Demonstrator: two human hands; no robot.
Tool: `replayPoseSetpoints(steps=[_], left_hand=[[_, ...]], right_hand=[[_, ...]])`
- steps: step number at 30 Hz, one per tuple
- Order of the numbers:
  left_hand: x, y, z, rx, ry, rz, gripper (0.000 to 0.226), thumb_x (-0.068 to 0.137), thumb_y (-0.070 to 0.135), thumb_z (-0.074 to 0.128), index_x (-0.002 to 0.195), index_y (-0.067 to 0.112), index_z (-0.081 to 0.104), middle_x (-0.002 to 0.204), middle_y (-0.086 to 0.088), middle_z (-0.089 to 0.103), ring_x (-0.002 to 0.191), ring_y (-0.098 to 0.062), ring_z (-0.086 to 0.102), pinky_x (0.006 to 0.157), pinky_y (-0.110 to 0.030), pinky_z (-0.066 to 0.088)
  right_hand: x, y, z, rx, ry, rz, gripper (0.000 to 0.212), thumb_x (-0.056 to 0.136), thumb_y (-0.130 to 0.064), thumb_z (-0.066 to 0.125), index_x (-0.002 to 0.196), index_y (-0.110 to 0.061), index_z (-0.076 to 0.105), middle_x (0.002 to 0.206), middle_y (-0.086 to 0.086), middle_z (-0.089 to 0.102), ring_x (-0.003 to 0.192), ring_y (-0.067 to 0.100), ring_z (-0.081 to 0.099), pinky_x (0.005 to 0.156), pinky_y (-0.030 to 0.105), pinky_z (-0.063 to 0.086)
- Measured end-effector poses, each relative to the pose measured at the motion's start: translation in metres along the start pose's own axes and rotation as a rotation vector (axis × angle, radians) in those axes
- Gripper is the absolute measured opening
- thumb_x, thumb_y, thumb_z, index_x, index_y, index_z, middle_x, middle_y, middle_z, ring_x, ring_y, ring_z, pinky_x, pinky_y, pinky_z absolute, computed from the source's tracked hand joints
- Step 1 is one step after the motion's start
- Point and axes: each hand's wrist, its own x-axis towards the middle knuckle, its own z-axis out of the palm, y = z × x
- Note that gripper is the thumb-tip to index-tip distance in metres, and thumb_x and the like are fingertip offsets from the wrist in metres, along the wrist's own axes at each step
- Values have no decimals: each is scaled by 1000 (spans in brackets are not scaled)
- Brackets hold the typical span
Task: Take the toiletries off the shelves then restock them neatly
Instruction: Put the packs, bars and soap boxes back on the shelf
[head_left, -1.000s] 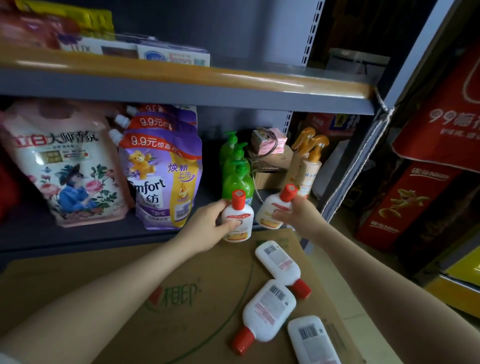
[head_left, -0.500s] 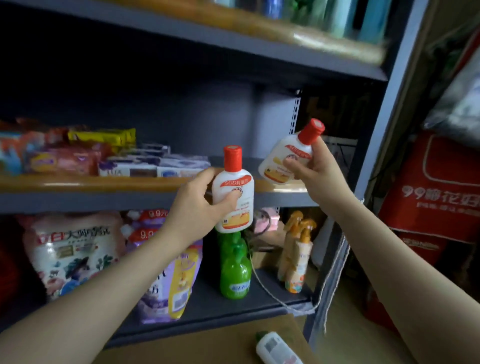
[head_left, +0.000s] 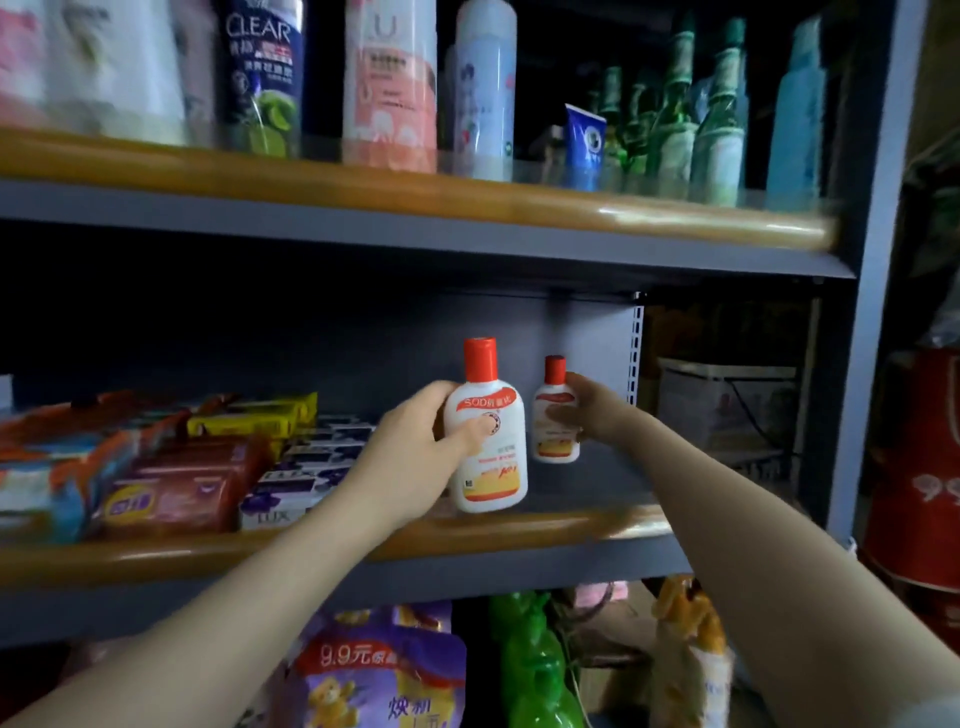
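- red carton (head_left: 919, 467) far right, beside the rack's grey upright (head_left: 872, 260)
- white crate (head_left: 727, 400) behind the rack, dark cable across it
- cardboard box (head_left: 613, 670) at bottom, behind the green bottles
- dim storage area right of the rack, contents blurred

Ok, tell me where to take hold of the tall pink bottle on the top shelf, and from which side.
Grip the pink bottle round its straight lower body, coming from the front over the wooden shelf lip. It stands upright with the CLEAR bottle and the white spray can close on either side, so a side approach looks blocked; its top is out of view.
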Motion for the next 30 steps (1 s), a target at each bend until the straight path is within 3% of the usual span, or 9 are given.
replayPoseSetpoints(steps=[5, 9, 12, 14, 16, 18, 22, 26, 30], left_hand=[[9, -12, 3, -110, 40, 6, 15, 86, 32, 59, 98, 39, 52, 101, 14, 64, 90, 0, 62, 74, -26, 56], [15, -14, 10, -160, 57, -18, 22, 85, 30, 61, 107, 30, 55, 106, 9, 66, 94, -8, 64, 79, -36, 57], [18, -16, 13, -133, 38, -17, 25, 86, 29, 61, 110, 30, 54, 107, 10, 65, 95, -7, 63, 80, -37, 57], [20, -15, 14, -134, 28, -3, 24, 85, 30, 61, 108, 32, 54, 105, 12, 65, 94, -6, 63, 80, -37, 57], [24, -14, 15, -133, 8, 5, 23, 85, 30, 62, 106, 32, 54, 104, 12, 65, 94, -6, 63, 80, -37, 57], [27, -12, 20, -134, -18, 13, 25, 84, 30, 64, 107, 28, 56, 106, 9, 66, 94, -8, 64, 81, -37, 56], [33, -7, 37, -83, -26, 30, 31, 85, 27, 64, 115, 22, 56, 112, 6, 65, 98, -9, 63, 84, -34, 55], [27, -16, 33, 355, 19, 166, 37, 91, 27, 55, 127, 21, 48, 112, 9, 57, 93, -9, 57, 82, -28, 50], [12, -37, 23, 688, -30, 309, 20, 93, 38, 46, 102, 23, 57, 90, 12, 56, 79, -8, 53, 66, -24, 45]], right_hand=[[37, 9, 13, -11, -87, 36, 45, 91, -9, 56, 132, -15, 41, 123, 15, 56, 113, 32, 55, 94, 50, 48], [40, 12, 14, -42, -75, 66, 51, 91, -13, 57, 137, -15, 35, 131, 13, 51, 119, 32, 51, 95, 42, 46], [15, -3, 3, -84, 205, -9, 57, 89, -18, 61, 140, -16, 35, 138, 12, 44, 122, 29, 47, 90, 34, 41], [-17, -15, -4, -69, 282, -202, 37, 92, -23, 57, 128, -18, 50, 127, 7, 55, 107, 18, 54, 82, 24, 43], [-54, -24, -3, 49, 16, -305, 22, 92, -30, 55, 109, -18, 62, 110, 2, 65, 96, 10, 59, 75, 17, 45], [-83, -28, 1, 118, -217, -316, 22, 84, -30, 63, 102, -19, 66, 106, 3, 69, 98, 11, 63, 82, 20, 50], [-93, -28, 8, 194, -242, -261, 29, 76, -14, 70, 104, -14, 64, 99, 2, 73, 94, 15, 69, 78, 22, 54], [-68, -17, -3, 41, -99, -154, 31, 78, -6, 71, 107, -7, 62, 95, 1, 70, 85, 10, 68, 69, 16, 53], [-39, 1, -14, -84, -64, 12, 33, 76, -9, 74, 107, -10, 62, 96, 1, 68, 87, 13, 65, 67, 19, 53]])
